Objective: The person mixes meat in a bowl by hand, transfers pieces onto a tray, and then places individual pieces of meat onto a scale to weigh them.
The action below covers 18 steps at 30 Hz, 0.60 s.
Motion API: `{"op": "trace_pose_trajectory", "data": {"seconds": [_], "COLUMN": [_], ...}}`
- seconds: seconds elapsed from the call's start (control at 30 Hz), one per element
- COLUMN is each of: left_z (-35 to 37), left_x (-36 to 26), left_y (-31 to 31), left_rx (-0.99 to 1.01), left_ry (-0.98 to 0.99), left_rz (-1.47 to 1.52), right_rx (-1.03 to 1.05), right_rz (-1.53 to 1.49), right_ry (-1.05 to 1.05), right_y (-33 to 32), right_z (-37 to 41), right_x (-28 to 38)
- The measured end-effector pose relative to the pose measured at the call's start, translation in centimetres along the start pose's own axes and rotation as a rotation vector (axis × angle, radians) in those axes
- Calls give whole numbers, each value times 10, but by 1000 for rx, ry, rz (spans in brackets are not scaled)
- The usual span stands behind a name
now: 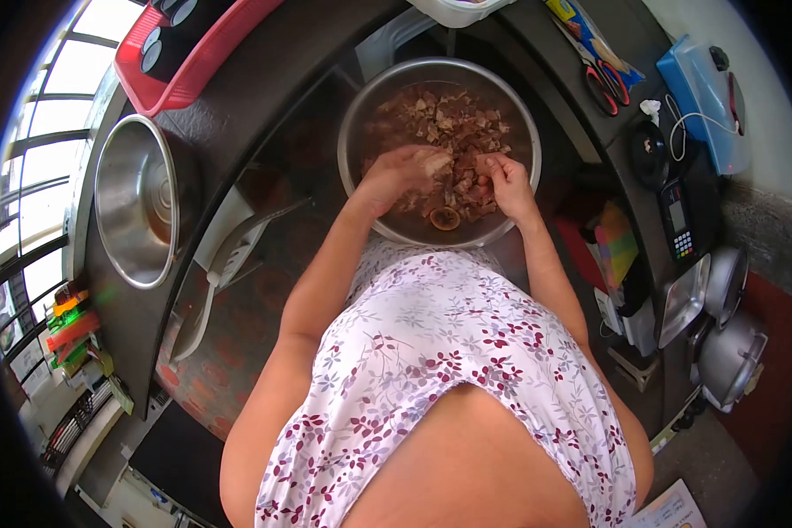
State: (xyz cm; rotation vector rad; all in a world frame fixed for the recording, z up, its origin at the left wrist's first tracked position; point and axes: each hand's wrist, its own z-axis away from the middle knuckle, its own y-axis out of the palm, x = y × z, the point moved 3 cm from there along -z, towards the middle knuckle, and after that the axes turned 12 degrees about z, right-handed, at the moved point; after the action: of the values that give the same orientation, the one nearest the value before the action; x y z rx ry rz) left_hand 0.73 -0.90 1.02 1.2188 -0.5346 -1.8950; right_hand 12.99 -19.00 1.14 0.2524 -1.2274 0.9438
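Note:
A large steel bowl [350, 132] stands in front of my body, holding many small brownish-red pieces of meat [453, 119] in murky liquid. My left hand [403, 179] is over the bowl's left half, its fingers curled around a pale piece of meat [436, 164]. Across from it, my right hand [507, 185] is inside the right rim, thumb and fingers pinched on what looks like a small reddish piece of meat. A round, dark-rimmed slice [444, 218], perhaps citrus, lies among the pieces near the bowl's front.
On the left counter stand another steel bowl [136, 202] and a red plastic basket [185, 62] with dark bottles. Scissors [609, 84], a blue box [702, 110] with a white cable and a black keypad device [678, 220] are at right. Metal pots [729, 361] sit lower right.

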Motion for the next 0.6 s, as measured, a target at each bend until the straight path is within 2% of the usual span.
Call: {"op": "trace_pose_trajectory", "data": {"seconds": [0.13,0.2,0.23,0.3,0.33,0.43,0.6], "left_z": [-4,-3,-4,-4,-3,3,2], "left_x": [3,3,4,3,2,0,-4], "left_y": [-7,-8,-10,-8,-5,9,2], "left_rx": [-116,-161,-160,-148,-142,-146,-136], "left_ry": [94,120,131,139,146,175,168], "left_rz": [-119,-161,-184,-205,-207,-196,-157], "right_rx": [108,242,235,411,402,411,460], "right_rz": [-169,-663,-662,-911,-909,-653,-705], "right_ry": [34,124,123,119,118,48,43], "right_y": [8,14,13,13,12,11,13], "right_z": [2,7,8,10,11,11,12], "right_x": [2,14,16,20,17,11,27]}}
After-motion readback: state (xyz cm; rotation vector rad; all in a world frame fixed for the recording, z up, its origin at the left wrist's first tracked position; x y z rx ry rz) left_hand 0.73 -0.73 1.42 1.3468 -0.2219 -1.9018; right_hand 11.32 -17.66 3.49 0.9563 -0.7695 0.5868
